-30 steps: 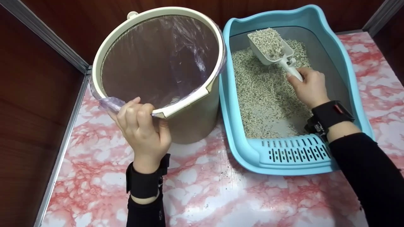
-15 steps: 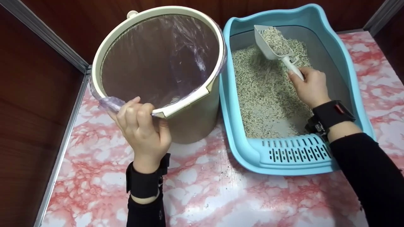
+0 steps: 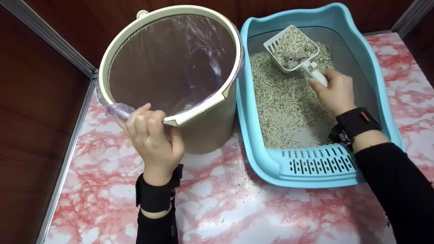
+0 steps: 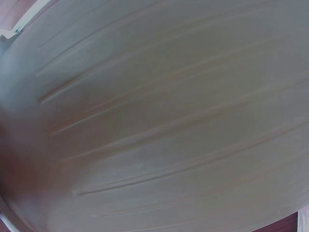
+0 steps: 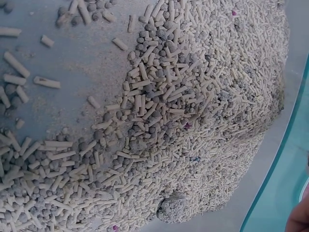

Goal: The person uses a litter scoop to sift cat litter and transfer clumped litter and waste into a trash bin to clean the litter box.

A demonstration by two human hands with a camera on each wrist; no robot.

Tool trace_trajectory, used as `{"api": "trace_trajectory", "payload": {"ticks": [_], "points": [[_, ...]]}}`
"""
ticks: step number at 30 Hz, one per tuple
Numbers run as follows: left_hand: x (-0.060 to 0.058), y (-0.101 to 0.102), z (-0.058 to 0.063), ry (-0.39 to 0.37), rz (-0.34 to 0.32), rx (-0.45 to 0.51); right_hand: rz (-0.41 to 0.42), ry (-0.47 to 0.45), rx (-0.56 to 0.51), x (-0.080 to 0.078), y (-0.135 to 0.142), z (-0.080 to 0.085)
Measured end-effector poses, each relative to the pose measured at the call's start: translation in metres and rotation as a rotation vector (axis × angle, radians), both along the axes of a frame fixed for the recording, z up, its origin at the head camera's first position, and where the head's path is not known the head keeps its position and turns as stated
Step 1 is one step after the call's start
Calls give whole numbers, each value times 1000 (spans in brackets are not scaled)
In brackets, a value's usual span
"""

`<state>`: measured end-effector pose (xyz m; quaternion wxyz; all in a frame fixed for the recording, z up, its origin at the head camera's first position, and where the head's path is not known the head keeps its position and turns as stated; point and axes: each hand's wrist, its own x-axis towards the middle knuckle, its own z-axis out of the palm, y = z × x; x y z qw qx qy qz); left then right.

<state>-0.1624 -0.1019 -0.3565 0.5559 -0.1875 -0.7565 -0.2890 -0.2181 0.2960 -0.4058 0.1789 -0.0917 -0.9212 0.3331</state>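
My right hand grips the handle of a white slotted litter scoop, raised over the litter in a blue litter box. A heap of pellets and grey clumps sits in the scoop. In the right wrist view, pale stick pellets and grey balls cover much of the box floor, with a round clump among them. My left hand holds the near rim of a beige trash bin, fingers curled over it and the purple plastic liner. The bin's ribbed side fills the left wrist view.
Bin and litter box stand side by side on a red-and-white marbled floor. Dark wood panels with metal edging close in the left and back. A slotted step forms the box's front. Stray litter specks dot the floor between them.
The scoop tilted sideways, spilling some litter into the box, then levelled again. Its load is smaller, and grey clumps and slots now show. My left hand stays on the rim.
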Motion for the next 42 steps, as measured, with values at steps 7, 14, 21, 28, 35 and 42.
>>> {"api": "trace_trajectory", "payload": {"ticks": [7, 14, 21, 28, 35, 42], "points": [[0, -1, 0, -1, 0, 2, -30, -2, 4, -1, -2, 1], [0, -1, 0, 0, 4, 3, -43, -12, 10, -2, -3, 3], [0, -2, 0, -6, -2, 1, -47, -22, 5, -1, -4, 5], [1, -2, 0, -6, -7, 3, -53, -20, 5, -2, -3, 5], [1, -2, 0, 1, 1, 5, -46, 7, 38, -2, -4, 4], [0, 0, 0, -7, -9, -3, -35, -34, 34, 1, 1, 3]]}}
